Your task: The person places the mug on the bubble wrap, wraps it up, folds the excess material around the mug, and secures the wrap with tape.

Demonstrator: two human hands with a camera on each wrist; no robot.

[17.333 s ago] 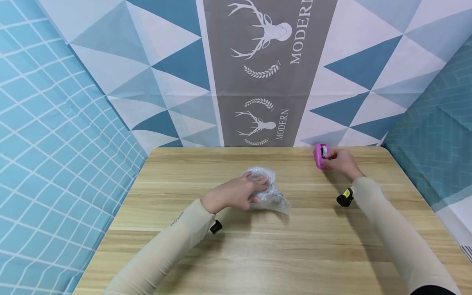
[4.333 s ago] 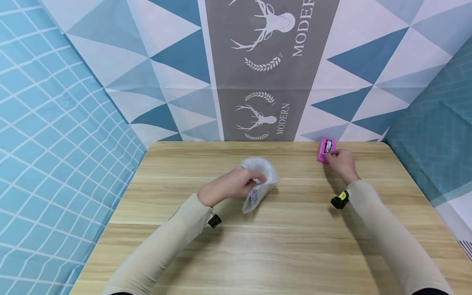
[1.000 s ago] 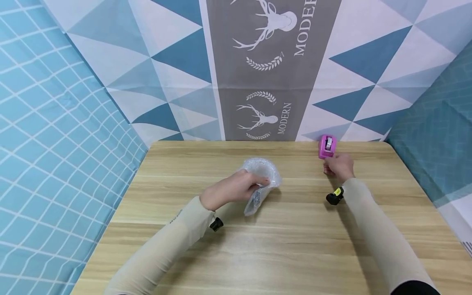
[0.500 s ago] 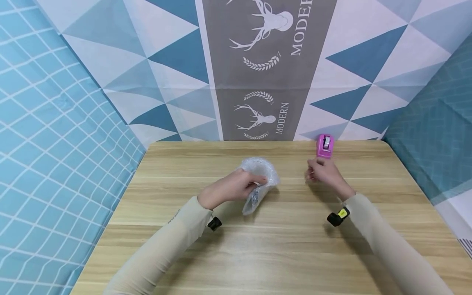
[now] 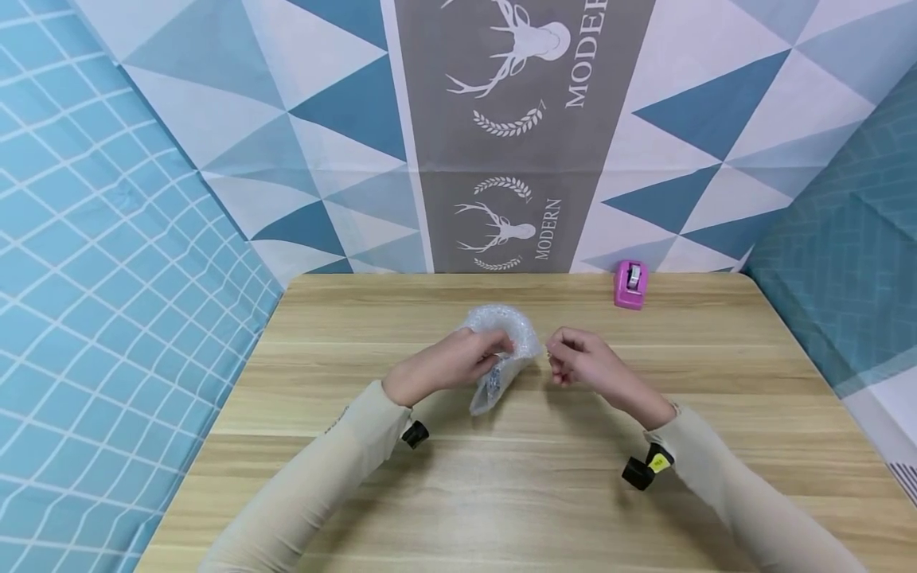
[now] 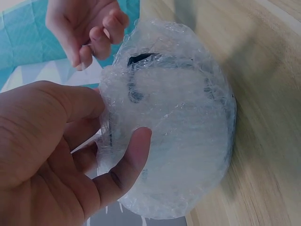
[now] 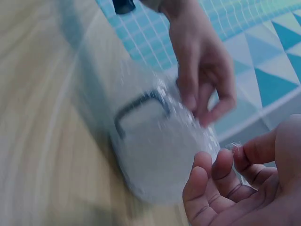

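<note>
A bundle in clear bubble wrap [image 5: 526,341] rests on the table; a dark curved strip shows through the plastic in both wrist views, but what is inside I cannot tell. My left hand [image 5: 454,364] pinches the wrap's edge between thumb and fingers. Just right of the bundle, apart from it, my right hand [image 5: 587,366] pinches a small piece of clear tape [image 7: 234,146] between thumb and forefinger, its other fingers curled. Toward the table's back edge stands a pink tape dispenser [image 5: 630,286] with a roll in it, touched by neither hand.
The wooden table [image 5: 473,509] ends at the back against a patterned wall cloth [image 5: 344,119]. Blue gridded cloth [image 5: 107,318] hangs at the left, teal cloth [image 5: 845,286] at the right.
My right hand has left the tape dispenser and come left and nearer, beside the bundle, with tape in its fingers. Earlier, the left hand lay spread on the wrap; now it pinches the folded wrap.
</note>
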